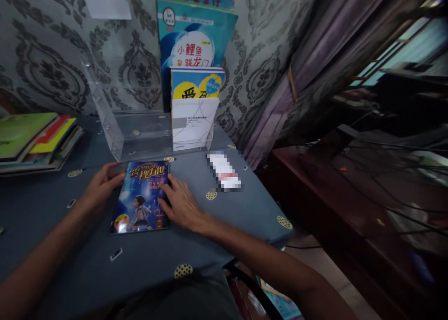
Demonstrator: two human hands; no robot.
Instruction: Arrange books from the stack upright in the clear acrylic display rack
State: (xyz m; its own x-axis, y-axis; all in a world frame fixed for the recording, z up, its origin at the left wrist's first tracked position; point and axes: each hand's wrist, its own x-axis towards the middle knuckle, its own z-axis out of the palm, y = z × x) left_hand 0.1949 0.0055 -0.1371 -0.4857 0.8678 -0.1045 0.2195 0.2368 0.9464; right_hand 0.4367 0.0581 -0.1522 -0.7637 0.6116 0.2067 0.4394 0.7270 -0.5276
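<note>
A blue paperback book (140, 198) with a cartoon figure and gold lettering on its cover lies on the cloth-covered table (147, 264). At its upper left edge, my left hand (103, 184) grips the book between bent fingers and thumb. My right hand (184, 201) is closed on the right edge, with some fingers resting over the cover. Behind the book stands a clear acrylic rack (114, 133). In the rack's right part, a white booklet (192, 124) leans in front of a blue and yellow book (198, 83).
Taller teal books (198, 35) stand behind these. A stack of books (31, 140) lies at the left. A blurred-out white item (224, 170) is right of my right hand. Beyond the table's right edge are a dark red cabinet (315, 208), cables and a tied curtain (280, 91).
</note>
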